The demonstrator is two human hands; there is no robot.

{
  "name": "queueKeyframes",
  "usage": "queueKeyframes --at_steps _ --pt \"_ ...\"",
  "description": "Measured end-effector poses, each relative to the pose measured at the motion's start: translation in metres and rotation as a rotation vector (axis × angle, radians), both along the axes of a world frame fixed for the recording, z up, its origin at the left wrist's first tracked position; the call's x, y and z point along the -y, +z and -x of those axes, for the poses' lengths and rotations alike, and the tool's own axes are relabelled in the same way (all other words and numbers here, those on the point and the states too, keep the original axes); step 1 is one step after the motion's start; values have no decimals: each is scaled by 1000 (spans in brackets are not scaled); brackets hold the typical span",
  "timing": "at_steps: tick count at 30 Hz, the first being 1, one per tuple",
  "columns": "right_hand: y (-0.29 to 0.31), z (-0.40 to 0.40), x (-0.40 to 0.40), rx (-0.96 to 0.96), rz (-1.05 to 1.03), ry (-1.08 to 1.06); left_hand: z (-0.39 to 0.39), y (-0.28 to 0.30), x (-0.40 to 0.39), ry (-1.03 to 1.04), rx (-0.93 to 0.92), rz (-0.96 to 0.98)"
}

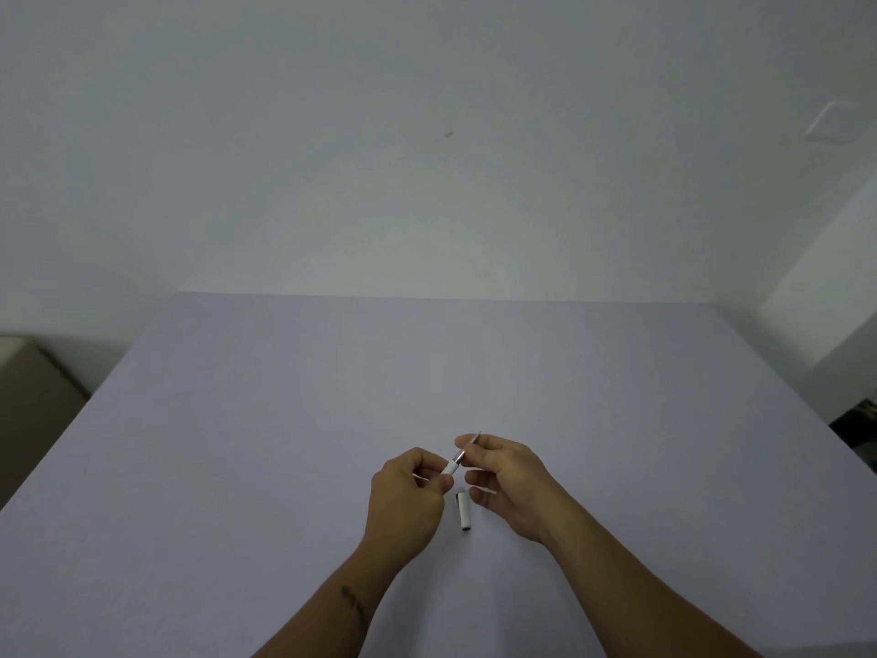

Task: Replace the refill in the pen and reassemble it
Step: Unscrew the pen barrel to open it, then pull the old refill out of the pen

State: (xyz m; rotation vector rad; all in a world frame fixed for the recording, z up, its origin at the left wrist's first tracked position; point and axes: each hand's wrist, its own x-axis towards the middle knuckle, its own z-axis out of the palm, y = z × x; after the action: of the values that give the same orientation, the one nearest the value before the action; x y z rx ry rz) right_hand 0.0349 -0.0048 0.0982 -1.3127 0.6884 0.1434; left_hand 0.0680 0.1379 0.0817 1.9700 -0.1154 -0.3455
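Both hands hold one white pen (451, 467) just above the lilac table (284, 420). My left hand (408, 491) is shut on the white barrel at its near end. My right hand (503, 472) pinches the grey metal tip section (467, 448) between thumb and forefinger; the tip points up and away to the right. A white pen cap (463, 510) with a dark end lies on the table between my two wrists, just below the pen. No separate refill is visible.
The lilac table runs back to a pale wall. A brown box (33, 396) stands off the table's left edge. Dark objects (859, 420) sit off the right edge.
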Motion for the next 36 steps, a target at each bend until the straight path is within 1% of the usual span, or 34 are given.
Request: queueKeyframes --at_steps 5,12,14,20,32,36 --pt "-2 -1 1 13 14 -12 1 -1 0 -3 4 6" --pt "-4 0 4 17 -155 -47 2 -4 2 -39 -13 10" --pt "-5 0 5 15 -172 -55 3 -6 2 -39 -19 12" --pt "-7 4 6 -2 -128 -72 5 -9 2 -30 -35 13" --pt "0 -6 12 6 -54 -229 2 -14 0 -46 -62 2" --pt "7 -12 25 44 -51 -277 1 -15 3 -66 -79 11"
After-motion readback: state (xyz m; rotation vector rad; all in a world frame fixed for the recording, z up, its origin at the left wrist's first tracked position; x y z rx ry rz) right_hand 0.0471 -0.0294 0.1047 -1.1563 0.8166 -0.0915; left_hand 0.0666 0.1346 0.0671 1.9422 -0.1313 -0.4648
